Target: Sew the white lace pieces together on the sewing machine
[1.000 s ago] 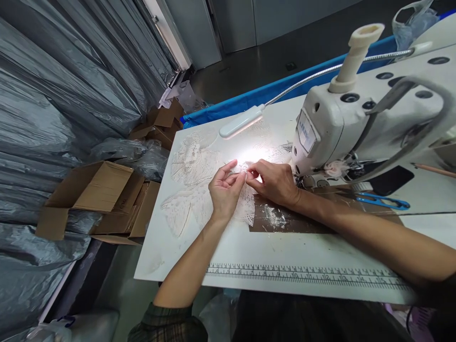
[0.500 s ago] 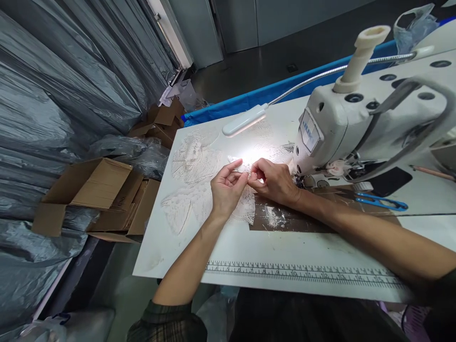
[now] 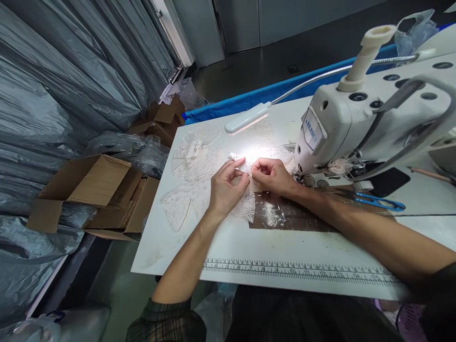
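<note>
Your sewing machine point(image 3: 331, 114) stood on the right of the table point(image 3: 156, 237), the lamp point(image 3: 247, 118) reaching over to its left. Lace pieces point(image 3: 192, 161) lay left of the machine. Sheet point(image 3: 285, 216) lay on the tabletop, right of the lace on your side. Scissors point(image 3: 381, 202) were farther right. Ruler point(image 3: 263, 270) ran along your edge. Boxes point(image 3: 99, 183) sat off the left side, curtain point(image 3: 53, 85) beyond.

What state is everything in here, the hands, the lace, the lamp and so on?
Left hand: pinching lace
Right hand: pinching lace
White lace: partly spread on the table
Lamp: lit
Sewing machine: can't tell if running
Nearest cardboard box: open
Silver curtain: hanging, creased
</note>
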`<state>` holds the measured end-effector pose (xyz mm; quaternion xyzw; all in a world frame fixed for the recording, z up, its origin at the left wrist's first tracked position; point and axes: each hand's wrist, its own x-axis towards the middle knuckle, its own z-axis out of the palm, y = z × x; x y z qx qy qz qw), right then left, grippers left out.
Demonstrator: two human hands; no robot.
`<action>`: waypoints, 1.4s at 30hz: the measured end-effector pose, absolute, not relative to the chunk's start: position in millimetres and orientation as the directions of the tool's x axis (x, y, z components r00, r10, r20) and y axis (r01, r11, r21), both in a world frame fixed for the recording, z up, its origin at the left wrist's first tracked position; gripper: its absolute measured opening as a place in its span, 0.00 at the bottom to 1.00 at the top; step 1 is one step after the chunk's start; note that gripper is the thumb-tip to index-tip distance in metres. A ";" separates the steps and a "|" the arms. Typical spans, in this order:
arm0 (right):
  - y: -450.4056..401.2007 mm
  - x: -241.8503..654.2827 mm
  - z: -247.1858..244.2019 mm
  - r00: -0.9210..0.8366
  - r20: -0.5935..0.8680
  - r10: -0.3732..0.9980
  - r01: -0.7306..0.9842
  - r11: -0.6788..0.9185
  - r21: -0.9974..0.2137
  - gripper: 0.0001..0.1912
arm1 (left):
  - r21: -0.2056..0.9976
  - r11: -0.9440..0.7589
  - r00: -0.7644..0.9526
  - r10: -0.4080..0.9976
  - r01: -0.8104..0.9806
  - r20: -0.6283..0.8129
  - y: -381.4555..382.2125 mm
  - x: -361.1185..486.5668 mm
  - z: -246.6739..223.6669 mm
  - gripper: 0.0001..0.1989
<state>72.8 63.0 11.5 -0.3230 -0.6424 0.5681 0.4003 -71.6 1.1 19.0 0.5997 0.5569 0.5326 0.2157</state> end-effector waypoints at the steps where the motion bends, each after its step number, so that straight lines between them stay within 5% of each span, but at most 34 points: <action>1: 64.1 72.8 12.7 -0.484 0.111 0.868 -0.051 0.099 -0.994 0.07 | 0.839 -0.293 -0.179 0.894 0.459 0.410 1.1 -72.2 18.7 0.19; 12: 66.4 76.6 16.0 -0.512 0.038 0.858 -0.077 -0.001 -0.997 0.07 | 0.859 -0.295 -0.175 0.902 0.417 0.395 0.8 -75.5 21.7 0.19; 34: 64.0 82.9 6.5 -0.487 0.492 0.721 0.097 0.605 -0.791 0.05 | 0.879 -0.266 -0.181 0.916 0.395 0.358 -2.9 -71.3 23.4 0.19; 42: 57.0 80.3 14.2 -0.474 0.334 0.814 0.008 0.384 -0.923 0.07 | 0.944 -0.209 -0.185 0.948 0.257 0.260 -1.8 -69.1 28.2 0.18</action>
